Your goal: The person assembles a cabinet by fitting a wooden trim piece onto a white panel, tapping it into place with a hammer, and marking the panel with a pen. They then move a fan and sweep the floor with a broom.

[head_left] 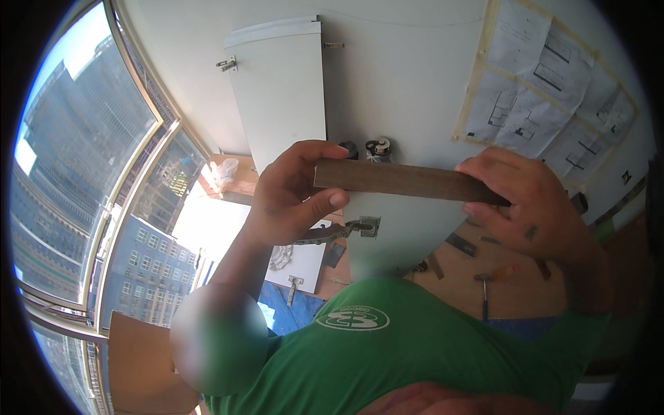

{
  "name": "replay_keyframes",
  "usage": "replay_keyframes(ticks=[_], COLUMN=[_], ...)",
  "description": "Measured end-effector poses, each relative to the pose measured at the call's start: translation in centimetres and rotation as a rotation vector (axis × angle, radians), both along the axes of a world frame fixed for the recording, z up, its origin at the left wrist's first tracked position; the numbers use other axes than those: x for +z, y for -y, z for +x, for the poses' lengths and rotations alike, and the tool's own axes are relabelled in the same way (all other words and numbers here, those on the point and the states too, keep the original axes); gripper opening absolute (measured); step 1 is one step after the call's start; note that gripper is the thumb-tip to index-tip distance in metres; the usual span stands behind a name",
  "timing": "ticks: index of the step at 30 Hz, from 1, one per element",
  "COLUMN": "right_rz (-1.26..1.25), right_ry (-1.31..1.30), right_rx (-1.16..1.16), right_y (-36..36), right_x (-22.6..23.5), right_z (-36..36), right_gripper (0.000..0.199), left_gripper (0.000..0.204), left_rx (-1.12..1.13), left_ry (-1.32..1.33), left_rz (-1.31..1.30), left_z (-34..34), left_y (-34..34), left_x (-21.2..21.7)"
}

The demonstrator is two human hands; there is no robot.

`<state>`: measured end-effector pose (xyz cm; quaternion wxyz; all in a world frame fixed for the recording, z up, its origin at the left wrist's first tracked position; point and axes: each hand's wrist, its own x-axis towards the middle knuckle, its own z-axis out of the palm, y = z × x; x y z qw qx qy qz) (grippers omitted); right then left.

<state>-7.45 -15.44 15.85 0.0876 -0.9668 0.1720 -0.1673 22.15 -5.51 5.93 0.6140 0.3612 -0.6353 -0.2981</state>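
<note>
A dark brown wooden strip (404, 181) sits near the middle of the view, held level between two hands. The left hand (294, 190) pinches its nine-o'clock end, thumb below and fingers (325, 149) curled over the top edge; the right hand (529, 207) closes around the three-o'clock end, fingers wrapped over it. Both grips look firm.

By the look of it, the strip is being sighted or checked against the pale cabinet panel (408, 104) behind it. Any placing against that panel would call for keeping the strip level and both ends steady.

Just at six o'clock of the strip, a metal hinge (346, 229) sticks out from the panel edge. At eleven o'clock leans a white cabinet door (283, 97) with its own hinge. At two o'clock, taped plan drawings (546, 90) cover the wall. Toward five o'clock a hammer (487, 287) lies on the wooden floor (449, 277). Windows (90, 159) fill nine o'clock, and a green shirt (415, 346) spreads across six o'clock.
</note>
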Motion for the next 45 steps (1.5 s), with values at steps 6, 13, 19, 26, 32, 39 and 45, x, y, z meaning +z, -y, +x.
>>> replay_keyframes(ticks=[6, 13, 19, 26, 32, 39, 45], right_rz=[-0.019, -0.126, -0.105, -0.094, -0.091, -0.086, -0.092], right_ry=[0.017, 0.092, 0.085, 0.109, 0.12, 0.112, 0.122], right_rx=[0.004, 0.063, 0.065, 0.056, 0.048, 0.047, 0.051], right_y=[0.11, -0.13, -0.04, -0.1, -0.19, -0.31, -0.33], right_x=[-0.11, -0.34, -0.32, -0.53, -0.55, -0.47, -0.56], right_z=[0.08, 0.55, 0.64, 0.71, 0.55, 0.46, 0.43], right_gripper=[0.036, 0.035, 0.036, 0.035, 0.035, 0.036, 0.036], left_gripper=[0.052, 0.051, 0.05, 0.049, 0.049, 0.048, 0.047], left_rx=[-0.046, -0.081, -0.085, -0.079, -0.071, -0.071, -0.084], left_ry=[-0.032, -0.072, -0.062, -0.085, -0.065, -0.057, -0.078], left_rz=[0.055, 0.066, 0.054, 0.06, 0.086, 0.109, 0.113], left_z=[0.23, 0.36, 0.48, 0.38, 0.31, 0.33, 0.36], left_y=[0.05, -0.28, -0.48, -0.36, -0.45, -0.62, -0.55], left_x=[-0.04, -0.19, -0.24, -0.49, -0.18, -0.09, -0.22])
